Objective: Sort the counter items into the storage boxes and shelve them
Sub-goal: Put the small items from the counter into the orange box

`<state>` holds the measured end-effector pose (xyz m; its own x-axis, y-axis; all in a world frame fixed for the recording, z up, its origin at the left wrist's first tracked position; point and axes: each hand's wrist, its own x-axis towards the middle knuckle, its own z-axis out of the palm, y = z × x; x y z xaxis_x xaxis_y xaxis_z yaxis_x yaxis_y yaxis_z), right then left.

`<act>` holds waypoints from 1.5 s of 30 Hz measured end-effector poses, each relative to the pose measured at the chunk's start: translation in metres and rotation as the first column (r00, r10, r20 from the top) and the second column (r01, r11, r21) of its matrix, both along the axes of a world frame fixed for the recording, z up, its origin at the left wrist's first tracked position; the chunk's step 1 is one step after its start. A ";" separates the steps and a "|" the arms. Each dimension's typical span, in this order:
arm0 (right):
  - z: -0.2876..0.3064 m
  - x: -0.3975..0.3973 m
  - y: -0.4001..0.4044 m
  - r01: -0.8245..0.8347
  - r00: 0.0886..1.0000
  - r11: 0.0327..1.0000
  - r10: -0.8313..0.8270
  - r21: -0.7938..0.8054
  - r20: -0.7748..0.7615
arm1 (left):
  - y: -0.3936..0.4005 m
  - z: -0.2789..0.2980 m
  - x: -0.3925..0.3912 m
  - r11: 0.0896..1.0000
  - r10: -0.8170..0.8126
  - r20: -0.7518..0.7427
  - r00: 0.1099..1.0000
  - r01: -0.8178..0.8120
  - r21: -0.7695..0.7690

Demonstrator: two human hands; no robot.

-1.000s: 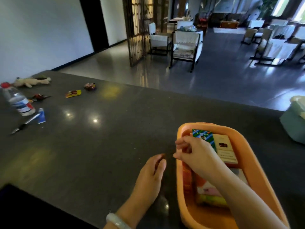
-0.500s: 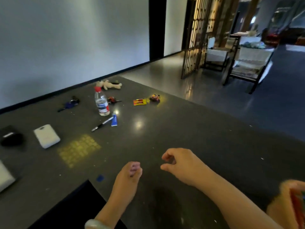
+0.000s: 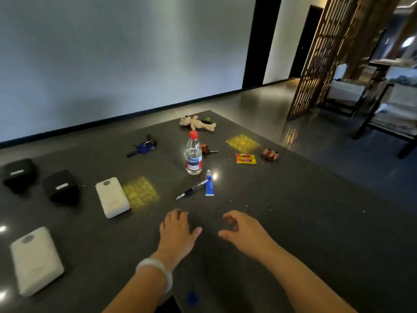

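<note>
Counter (image 3: pixel 304 222): dark, speckled; far edge runs just behind the plush bear (image 3: pixel 196 123), right edge falls away to polished floor.

Left hand (image 3: pixel 178 231): fingers relaxed, palm down over the counter, holding nothing; pale bangle (image 3: pixel 155 276) at the wrist.
Right hand (image 3: pixel 243 229): fingers loosely curled, holding nothing, near the left hand.

Centre: water bottle (image 3: pixel 193 154), upright; pen (image 3: pixel 191 189) touching blue tube (image 3: pixel 209 185); keys (image 3: pixel 143 146).
Right: battery card (image 3: pixel 246 158), battery bundle (image 3: pixel 270 154) beside it.
Left: two black boxes (image 3: pixel 19 175) (image 3: pixel 61 187), two white packs (image 3: pixel 112 197) (image 3: pixel 36 259).

Bare counter lies right of both hands.
</note>
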<state>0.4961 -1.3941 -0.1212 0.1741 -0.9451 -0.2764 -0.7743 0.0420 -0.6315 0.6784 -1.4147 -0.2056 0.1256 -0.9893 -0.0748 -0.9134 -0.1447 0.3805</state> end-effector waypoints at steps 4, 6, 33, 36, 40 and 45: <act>-0.021 0.020 -0.055 0.027 0.999 0.998 -0.029 -0.053 -0.031 | -0.023 -0.017 0.003 0.998 0.000 0.125 0.992 -0.008 0.064; -0.030 0.028 -0.083 0.022 0.997 0.997 -0.028 -0.078 -0.068 | -0.021 -0.024 0.001 1.000 -0.007 0.179 0.984 0.004 0.018; -0.116 -0.001 -0.064 -0.124 0.843 0.953 -0.046 -0.277 -0.535 | -0.012 -0.026 0.004 0.978 -0.189 -0.036 0.981 0.185 -0.094; -0.114 -0.005 -0.042 -0.065 0.872 0.953 -0.089 -0.295 -0.481 | -0.001 -0.018 -0.017 0.919 -0.384 -0.041 0.922 0.378 -0.108; -0.111 -0.018 -0.017 0.010 0.914 0.931 -0.156 -0.364 -0.375 | 0.005 -0.013 -0.036 0.887 -0.452 -0.089 0.888 0.436 -0.153; -0.101 -0.053 0.013 0.319 0.927 0.891 -0.364 -0.323 -0.087 | 0.008 -0.010 -0.036 0.861 -0.506 -0.139 0.851 0.492 -0.128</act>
<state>0.4427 -1.3812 -0.2226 -0.1938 -0.9806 0.0301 -0.8282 0.1471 -0.5408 0.6421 -1.4070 -0.2154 -0.3932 -0.9188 0.0357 -0.7783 0.3532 0.5191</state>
